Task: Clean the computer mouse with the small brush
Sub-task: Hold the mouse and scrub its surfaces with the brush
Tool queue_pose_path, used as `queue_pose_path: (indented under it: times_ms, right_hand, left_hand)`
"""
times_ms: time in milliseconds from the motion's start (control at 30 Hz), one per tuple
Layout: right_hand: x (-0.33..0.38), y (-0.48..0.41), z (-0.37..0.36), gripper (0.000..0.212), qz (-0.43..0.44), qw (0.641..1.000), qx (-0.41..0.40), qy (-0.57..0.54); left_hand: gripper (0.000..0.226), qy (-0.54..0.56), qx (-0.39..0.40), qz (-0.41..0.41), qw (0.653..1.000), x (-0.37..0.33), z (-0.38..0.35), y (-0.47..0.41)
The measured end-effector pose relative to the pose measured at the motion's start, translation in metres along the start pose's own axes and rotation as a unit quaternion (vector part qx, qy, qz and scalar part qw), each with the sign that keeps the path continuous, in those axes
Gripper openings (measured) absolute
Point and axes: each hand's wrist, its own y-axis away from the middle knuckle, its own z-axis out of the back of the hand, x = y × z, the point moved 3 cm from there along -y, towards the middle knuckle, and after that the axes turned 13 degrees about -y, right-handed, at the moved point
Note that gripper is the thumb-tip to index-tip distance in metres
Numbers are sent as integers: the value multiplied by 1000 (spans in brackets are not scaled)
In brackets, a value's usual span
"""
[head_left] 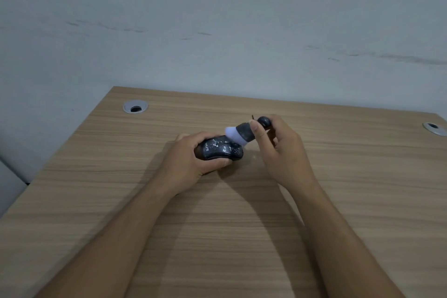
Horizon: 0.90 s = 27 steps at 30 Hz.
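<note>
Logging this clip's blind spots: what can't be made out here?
- Head view: mouse underside and near side, hidden by left hand.
- Brush handle, partly covered by right hand.
- Mouse lettering, too blurred to read.
- Right-hand desk grommet, cut off by the frame edge.

A light wood-grain tabletop (242,237) fills the lower half of the view, its grain running side to side. Two round metal-rimmed cable holes are set into it near the far edge: one cable hole (135,106) at the left corner, the other cable hole (435,128) at the right edge of the view. Behind stands a pale grey-blue wall (217,19) with a few dark scuff marks (411,58) across it.
</note>
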Motion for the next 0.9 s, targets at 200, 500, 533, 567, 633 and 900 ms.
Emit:
queue_pose_path:
  times_ms: [200, 500, 533, 567, 633, 900]
  right_hand:
    - [-8, -1, 4, 16, -18, 999, -32, 27]
    - [-7, 0, 5, 21, -48, 998, -27, 0]
    - [-6, 0, 5, 23, -50, 998, -20, -19]
    - [-4, 0, 4, 23, -47, 999, -8, -24]
    - [-3, 2, 2, 22, -40, 999, -1, 10]
    - [1, 3, 1, 27, -65, 997, -30, -15]
  left_hand:
    - [71, 0, -6, 20, 1000, -3, 2, 3]
    - [70, -3, 3, 18, 1000, -3, 3, 4]
    - [68, -3, 5, 15, 1000, -3, 3, 5]
    - [66, 0, 10, 15, 1000, -4, 3, 5]
    - [62, 4, 15, 13, 1000, -5, 3, 7]
    - [52, 4, 9, 7, 1000, -7, 5, 8]
